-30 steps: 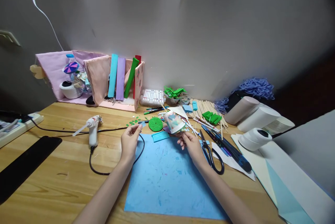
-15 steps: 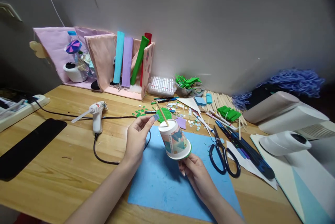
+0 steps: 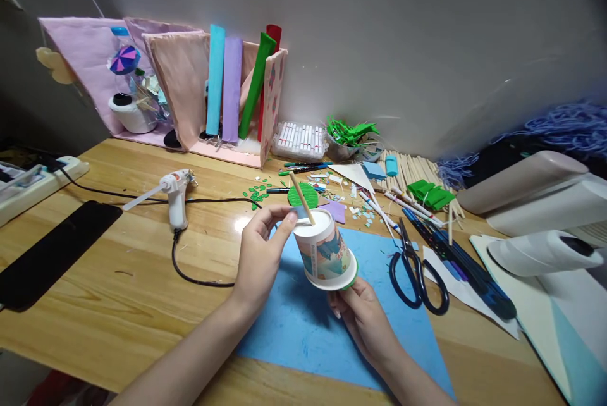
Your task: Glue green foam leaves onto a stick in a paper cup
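Open near-left tabletop (image 3: 137,314), scissors (image 3: 410,250) rightward

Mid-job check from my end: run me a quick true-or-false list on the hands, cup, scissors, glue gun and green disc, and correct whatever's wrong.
1. The right hand holds the printed cup by its wide, lower end. True.

2. The scissors are in the left hand. False: the scissors lie to the right of the cup, in neither hand.

3. A wooden stick juts up from the cup's narrow white end. True.

4. The glue gun is on the blue sheet. False: the glue gun rests on the wooden tabletop, left of the blue sheet.

5. The green disc lies beyond the cup. True.
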`<state>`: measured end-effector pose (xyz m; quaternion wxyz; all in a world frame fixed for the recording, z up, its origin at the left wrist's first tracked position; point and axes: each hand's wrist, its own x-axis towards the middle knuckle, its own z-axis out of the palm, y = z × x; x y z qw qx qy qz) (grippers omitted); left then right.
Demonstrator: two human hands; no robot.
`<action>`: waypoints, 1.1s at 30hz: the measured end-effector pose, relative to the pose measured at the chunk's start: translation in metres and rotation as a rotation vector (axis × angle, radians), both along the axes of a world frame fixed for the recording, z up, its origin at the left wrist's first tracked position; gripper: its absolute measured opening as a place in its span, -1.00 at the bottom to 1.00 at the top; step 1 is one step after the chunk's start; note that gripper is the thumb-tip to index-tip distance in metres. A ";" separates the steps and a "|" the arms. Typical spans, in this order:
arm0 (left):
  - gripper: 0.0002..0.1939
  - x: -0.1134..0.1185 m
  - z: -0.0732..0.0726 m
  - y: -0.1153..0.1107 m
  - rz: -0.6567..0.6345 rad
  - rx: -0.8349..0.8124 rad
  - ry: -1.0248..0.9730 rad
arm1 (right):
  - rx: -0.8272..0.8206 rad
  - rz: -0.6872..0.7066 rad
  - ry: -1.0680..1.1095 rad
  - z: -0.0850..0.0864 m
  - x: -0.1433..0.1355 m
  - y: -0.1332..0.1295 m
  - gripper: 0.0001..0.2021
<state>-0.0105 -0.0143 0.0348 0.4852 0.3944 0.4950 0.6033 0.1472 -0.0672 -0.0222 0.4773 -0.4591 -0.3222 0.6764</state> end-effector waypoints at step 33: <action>-0.89 -0.003 0.004 -0.009 -0.062 0.156 0.050 | 0.374 -0.063 -0.499 0.006 0.016 -0.001 -0.61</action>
